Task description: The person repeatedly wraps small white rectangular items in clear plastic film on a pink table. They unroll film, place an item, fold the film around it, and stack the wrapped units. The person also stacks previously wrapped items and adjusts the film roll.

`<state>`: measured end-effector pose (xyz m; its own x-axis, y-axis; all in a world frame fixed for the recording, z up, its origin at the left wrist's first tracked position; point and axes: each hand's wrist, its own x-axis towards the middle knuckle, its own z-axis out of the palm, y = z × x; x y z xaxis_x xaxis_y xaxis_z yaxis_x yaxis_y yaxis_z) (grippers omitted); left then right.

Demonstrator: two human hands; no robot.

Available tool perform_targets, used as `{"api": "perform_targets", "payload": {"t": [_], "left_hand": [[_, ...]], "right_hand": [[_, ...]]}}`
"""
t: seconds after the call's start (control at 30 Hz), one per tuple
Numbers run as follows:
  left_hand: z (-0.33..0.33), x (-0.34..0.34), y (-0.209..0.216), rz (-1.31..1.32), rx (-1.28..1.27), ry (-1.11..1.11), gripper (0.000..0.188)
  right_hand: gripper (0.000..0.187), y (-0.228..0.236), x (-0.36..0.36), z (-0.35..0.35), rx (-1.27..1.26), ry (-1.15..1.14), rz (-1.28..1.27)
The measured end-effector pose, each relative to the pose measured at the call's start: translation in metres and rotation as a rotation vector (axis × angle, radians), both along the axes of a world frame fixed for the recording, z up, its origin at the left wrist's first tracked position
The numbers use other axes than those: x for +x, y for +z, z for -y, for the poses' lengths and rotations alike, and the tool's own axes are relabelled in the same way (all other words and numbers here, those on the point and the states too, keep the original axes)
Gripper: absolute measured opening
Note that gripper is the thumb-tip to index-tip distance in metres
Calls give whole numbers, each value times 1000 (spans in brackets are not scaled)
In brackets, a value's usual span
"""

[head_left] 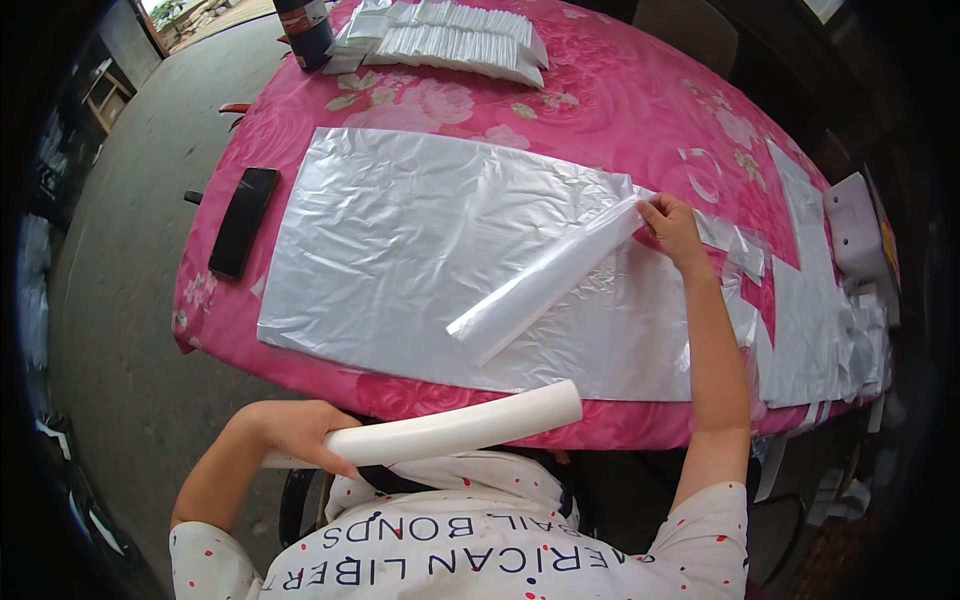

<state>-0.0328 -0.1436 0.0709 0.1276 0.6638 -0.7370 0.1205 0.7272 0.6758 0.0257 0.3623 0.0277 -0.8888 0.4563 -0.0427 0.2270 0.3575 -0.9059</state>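
Observation:
My left hand [303,433] is wrapped round a white tube [470,425], which lies across in front of my body at the table's near edge. Farther up on the right, my right hand [670,225] pinches the upper corner of a folded strip of clear plastic film [545,280]. That strip slants down to the left over a stack of silvery plastic sheets [390,240] spread flat on the table. How many layers my right fingers grip I cannot tell.
A pink flowered tablecloth [600,110] covers the table. At the left edge lies a black phone [244,222]. A bundle of folded plastic bags [455,45] and a dark bottle [305,32] stand at the back. More plastic sheets [815,330] hang over the right side, near a white plastic device [858,228].

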Motion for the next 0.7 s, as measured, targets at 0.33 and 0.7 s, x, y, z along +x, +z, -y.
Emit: {"api": "perform_targets", "payload": {"t": [0.33, 0.7], "left_hand": [[-139, -12, -8, -1220, 858, -143, 41], [-99, 24, -52, -1078, 847, -380, 77]], "right_hand": [[19, 4, -44, 68, -10, 221, 84], [21, 5, -52, 62, -129, 179, 166]]}}
